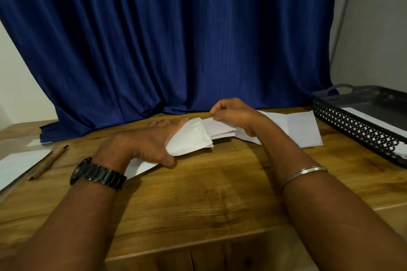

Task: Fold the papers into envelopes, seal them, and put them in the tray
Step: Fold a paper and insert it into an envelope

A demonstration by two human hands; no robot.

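White envelope [189, 141] held just above the middle of a wooden table [198, 200], its long axis running left to right and its open mouth pointing right. The left hand [149, 138] grips its left end, thumb curled under the near edge and fingers wrapped over the far edge; the forearm, wearing a dark watch [97, 174], reaches in from the lower left. A folded paper [217, 127] lies along the same line, its left end at the envelope's mouth. The right hand [235, 114] pinches that paper from above, fingers curled, wrist bent downward. More white sheets [297, 127] lie flat beneath. A dark perforated tray [352, 125] sits at the right edge, well apart.
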